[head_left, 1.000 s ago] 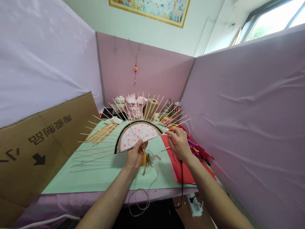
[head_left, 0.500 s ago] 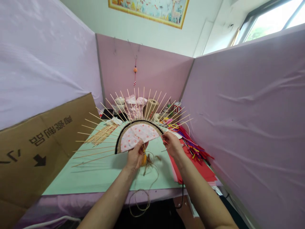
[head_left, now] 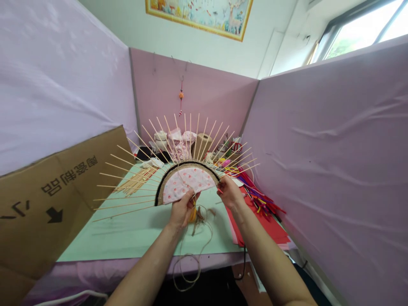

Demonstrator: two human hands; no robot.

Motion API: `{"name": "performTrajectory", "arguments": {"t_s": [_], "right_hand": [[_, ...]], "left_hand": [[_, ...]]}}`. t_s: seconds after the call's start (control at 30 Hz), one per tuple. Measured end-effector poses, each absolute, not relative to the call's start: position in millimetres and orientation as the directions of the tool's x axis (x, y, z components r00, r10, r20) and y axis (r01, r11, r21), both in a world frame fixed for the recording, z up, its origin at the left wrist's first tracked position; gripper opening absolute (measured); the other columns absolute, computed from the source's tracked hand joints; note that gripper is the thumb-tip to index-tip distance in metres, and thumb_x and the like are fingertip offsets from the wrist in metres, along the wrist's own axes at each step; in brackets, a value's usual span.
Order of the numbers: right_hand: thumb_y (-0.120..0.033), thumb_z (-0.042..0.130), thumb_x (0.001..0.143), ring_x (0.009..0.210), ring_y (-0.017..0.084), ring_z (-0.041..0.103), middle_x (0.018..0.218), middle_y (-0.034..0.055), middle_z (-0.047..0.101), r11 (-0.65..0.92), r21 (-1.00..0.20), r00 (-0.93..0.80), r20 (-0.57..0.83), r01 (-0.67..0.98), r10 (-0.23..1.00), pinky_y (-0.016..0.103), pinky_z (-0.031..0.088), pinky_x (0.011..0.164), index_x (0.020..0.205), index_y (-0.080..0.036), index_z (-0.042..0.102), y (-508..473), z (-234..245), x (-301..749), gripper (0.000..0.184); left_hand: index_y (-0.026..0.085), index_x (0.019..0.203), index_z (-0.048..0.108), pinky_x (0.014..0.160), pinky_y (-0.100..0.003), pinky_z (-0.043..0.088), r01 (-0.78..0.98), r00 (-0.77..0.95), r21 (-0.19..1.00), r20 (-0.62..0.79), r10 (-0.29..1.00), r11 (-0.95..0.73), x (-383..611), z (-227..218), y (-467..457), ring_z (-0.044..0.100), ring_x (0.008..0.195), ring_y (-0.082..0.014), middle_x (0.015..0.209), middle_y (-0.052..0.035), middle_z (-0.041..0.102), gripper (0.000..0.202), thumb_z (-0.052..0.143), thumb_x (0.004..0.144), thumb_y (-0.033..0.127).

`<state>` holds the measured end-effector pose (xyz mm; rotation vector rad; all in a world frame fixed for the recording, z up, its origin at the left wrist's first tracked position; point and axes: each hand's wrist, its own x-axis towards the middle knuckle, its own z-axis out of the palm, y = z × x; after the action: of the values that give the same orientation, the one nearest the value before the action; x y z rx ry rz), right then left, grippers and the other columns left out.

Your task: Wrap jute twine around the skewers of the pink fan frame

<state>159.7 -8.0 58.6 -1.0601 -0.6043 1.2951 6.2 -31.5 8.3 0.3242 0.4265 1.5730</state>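
Holds a half-round panel (head_left: 181, 187) aloft over the middle of the pale green surface (head_left: 124, 242), tilted, with its straight side toward the near edge. Shows pink-spotted cloth inside a tan band and a black rim (head_left: 157, 193), with thin sticks (head_left: 124, 213) fanning outward from the curve. Clasps the middle of the straight side in the left grip (head_left: 182, 209), thumb in front. Pinches the right end of the curve in the right grip (head_left: 230, 193), fingertips partly hidden. Trails twine (head_left: 199, 267) from beneath the left grip past the near edge in loose loops. Has a yellow item (head_left: 193, 214) just below the left grip, partly covered. Bears loose sticks (head_left: 137, 180) toward the left edge, red sheets (head_left: 267, 225) and coloured strips (head_left: 261, 199) along the right edge, and a brown roll (head_left: 203, 143) near the far edge.
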Motion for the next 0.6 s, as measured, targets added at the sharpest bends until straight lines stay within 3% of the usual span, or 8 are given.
{"name": "performTrajectory", "arguments": {"t_s": [0.27, 0.6], "right_hand": [[-0.029, 0.064, 0.059, 0.061, 0.013, 0.055, 0.068, -0.0037, 0.062, -0.116, -0.814, 0.098, -0.207, -0.57, 0.973, 0.026, 0.038, 0.056, 0.075, -0.022, 0.055, -18.7, 54.7, 164.0, 0.019], [-0.015, 0.064, 0.052, 0.059, 0.008, 0.051, 0.065, -0.0099, 0.053, 0.152, -0.768, 0.268, -0.027, -0.622, 0.963, 0.022, 0.041, 0.059, 0.083, -0.025, 0.051, -18.9, 50.6, 158.2, 0.035]], "left_hand": [[0.017, 0.082, 0.067, 0.084, -0.029, 0.058, -0.902, -0.084, 0.431, -0.085, 0.993, -0.039, 6.5, 10.4, -29.8, 0.068, 0.071, -0.0105, 0.078, 0.0006, 0.074, 0.02, 0.073, 0.069, 0.003], [0.02, 0.083, 0.066, 0.086, -0.032, 0.057, -0.894, -0.034, 0.447, -0.057, 0.998, -0.005, 4.7, 7.3, -29.6, 0.069, 0.078, -0.0123, 0.081, 0.0017, 0.074, 0.022, 0.074, 0.069, 0.004]]}}
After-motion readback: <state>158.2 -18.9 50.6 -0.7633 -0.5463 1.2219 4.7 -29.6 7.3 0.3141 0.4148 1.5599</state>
